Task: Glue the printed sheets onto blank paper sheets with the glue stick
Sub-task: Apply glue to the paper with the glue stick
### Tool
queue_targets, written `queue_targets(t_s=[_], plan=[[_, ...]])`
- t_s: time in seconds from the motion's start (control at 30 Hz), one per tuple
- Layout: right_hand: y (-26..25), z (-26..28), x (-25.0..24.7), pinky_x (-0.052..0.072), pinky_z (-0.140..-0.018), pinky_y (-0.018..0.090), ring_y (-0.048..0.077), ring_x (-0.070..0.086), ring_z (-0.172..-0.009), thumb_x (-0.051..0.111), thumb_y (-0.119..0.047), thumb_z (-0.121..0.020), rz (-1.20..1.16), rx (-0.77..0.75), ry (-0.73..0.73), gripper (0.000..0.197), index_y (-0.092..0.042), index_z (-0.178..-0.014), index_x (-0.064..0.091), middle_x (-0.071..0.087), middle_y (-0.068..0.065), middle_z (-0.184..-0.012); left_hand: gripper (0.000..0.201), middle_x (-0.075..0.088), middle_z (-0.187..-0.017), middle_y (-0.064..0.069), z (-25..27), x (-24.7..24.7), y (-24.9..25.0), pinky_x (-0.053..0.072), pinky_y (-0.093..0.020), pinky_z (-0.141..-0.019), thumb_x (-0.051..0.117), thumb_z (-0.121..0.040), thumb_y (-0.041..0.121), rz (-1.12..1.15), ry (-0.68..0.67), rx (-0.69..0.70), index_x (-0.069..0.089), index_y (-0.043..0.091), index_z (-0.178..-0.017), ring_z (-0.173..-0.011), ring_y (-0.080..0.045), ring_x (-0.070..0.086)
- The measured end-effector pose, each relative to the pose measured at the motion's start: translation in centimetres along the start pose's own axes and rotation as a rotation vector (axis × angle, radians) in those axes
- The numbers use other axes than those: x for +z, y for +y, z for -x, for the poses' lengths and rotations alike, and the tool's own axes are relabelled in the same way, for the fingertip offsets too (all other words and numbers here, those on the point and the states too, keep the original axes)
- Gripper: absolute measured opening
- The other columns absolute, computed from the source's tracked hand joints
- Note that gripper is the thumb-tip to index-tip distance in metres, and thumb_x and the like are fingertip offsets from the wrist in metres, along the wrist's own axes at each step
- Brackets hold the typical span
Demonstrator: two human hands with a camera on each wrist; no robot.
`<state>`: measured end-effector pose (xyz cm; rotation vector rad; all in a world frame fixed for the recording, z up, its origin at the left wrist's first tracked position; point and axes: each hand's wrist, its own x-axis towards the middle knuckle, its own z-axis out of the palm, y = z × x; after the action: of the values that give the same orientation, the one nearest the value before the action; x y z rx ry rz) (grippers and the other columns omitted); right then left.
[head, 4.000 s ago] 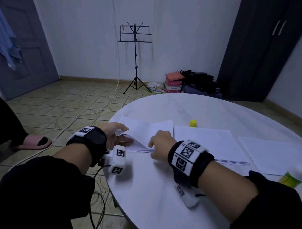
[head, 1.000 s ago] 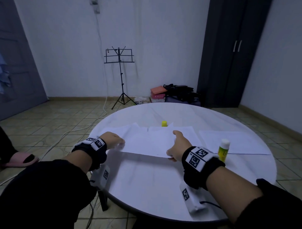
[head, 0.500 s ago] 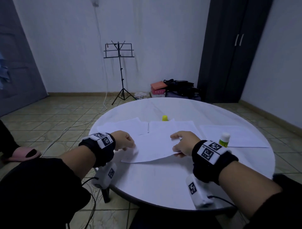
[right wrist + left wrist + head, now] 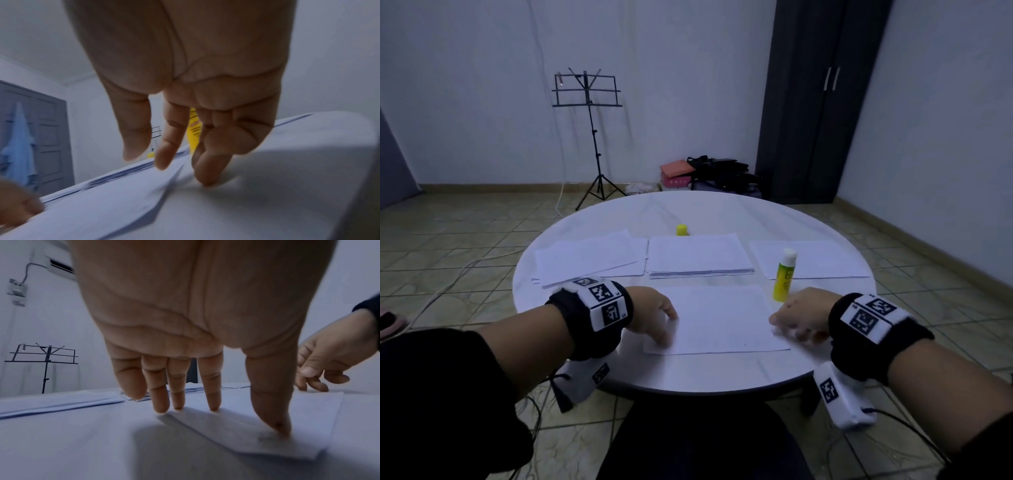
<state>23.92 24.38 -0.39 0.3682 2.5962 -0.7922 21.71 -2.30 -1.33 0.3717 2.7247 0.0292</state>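
A single white sheet (image 4: 717, 318) lies flat on the round white table (image 4: 688, 373), near the front edge. My left hand (image 4: 666, 325) presses its left edge with straight fingertips (image 4: 213, 405), thumb tip down on the paper (image 4: 257, 426). My right hand (image 4: 787, 325) rests at the sheet's right edge, fingers loosely curled (image 4: 205, 175), holding nothing. The uncapped yellow glue stick (image 4: 784, 275) stands upright just beyond my right hand and shows behind its fingers (image 4: 194, 129). Its yellow cap (image 4: 681, 229) sits farther back.
Three paper lots lie across the table's middle: a loose left stack (image 4: 589, 257), a neat middle stack (image 4: 698, 255) and sheets on the right (image 4: 808, 258). On the floor beyond stand a music stand (image 4: 589, 137), bags and boxes (image 4: 705, 174); cables trail at left.
Both hands brought the sheet from the left stack toward me and laid it flat at the front of the table. They no longer pinch it and now rest at its side edges.
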Motion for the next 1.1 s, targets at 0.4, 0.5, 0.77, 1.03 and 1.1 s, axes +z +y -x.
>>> queue_targets(t_s=[0.4, 0.5, 0.77, 1.03, 1.1], plan=[[-2.0, -4.7, -1.9, 0.036, -0.055, 0.026, 0.020, 0.045, -0.059, 0.059, -0.028, -0.090, -0.078, -0.016, 0.210, 0.027, -0.007, -0.102, 0.049, 0.049, 0.007, -0.073, 0.063, 0.048, -0.135, 0.005, -1.2, -0.4, -0.2, 0.038, -0.035, -0.105, 0.068, -0.079, 0.044, -0.086, -0.050, 0.064, 0.045, 0.042, -0.137, -0.126, -0.019, 0.044], [-3.4, -4.7, -1.8, 0.034, -0.059, 0.028, 0.024, 0.049, -0.079, 0.051, -0.024, -0.093, 0.012, -0.105, 0.279, 0.022, -0.009, -0.108, 0.047, 0.051, 0.008, -0.093, 0.067, 0.034, -0.147, 0.005, -1.3, -0.2, -0.7, 0.029, -0.039, -0.111, 0.065, -0.081, 0.043, -0.129, -0.079, 0.085, 0.037, 0.041, -0.142, -0.136, -0.020, 0.031], [-9.6, -4.5, 0.5, 0.036, -0.053, 0.026, 0.019, 0.051, -0.062, 0.055, -0.032, -0.091, -0.030, -0.327, 0.211, 0.040, -0.017, -0.119, 0.032, 0.052, 0.005, -0.081, 0.066, 0.031, -0.149, 0.008, -1.5, 0.1, -0.7, 0.031, -0.039, -0.109, 0.064, -0.081, 0.046, -0.108, -0.016, 0.127, 0.035, 0.042, -0.141, -0.135, -0.020, 0.031], [-15.1, -5.5, 3.8, 0.044, -0.064, 0.028, 0.020, 0.057, -0.078, 0.072, -0.033, -0.072, -0.014, -0.449, 0.208, 0.031, -0.005, -0.084, 0.066, 0.060, 0.006, -0.083, 0.051, 0.045, -0.138, 0.007, -0.7, 0.1, -0.6, 0.037, -0.033, -0.101, 0.062, -0.084, 0.043, -0.082, 0.051, 0.158, 0.046, 0.036, -0.132, -0.128, -0.020, 0.038], [-15.9, -6.0, 4.7, 0.042, -0.059, 0.026, 0.020, 0.056, -0.079, 0.069, -0.036, -0.074, 0.045, -0.444, 0.203, 0.031, -0.008, -0.087, 0.062, 0.059, 0.005, -0.085, 0.051, 0.046, -0.137, 0.006, -0.7, 0.1, -0.6, 0.037, -0.034, -0.103, 0.061, -0.085, 0.043, -0.092, 0.042, 0.162, 0.045, 0.036, -0.133, -0.127, -0.021, 0.038]])
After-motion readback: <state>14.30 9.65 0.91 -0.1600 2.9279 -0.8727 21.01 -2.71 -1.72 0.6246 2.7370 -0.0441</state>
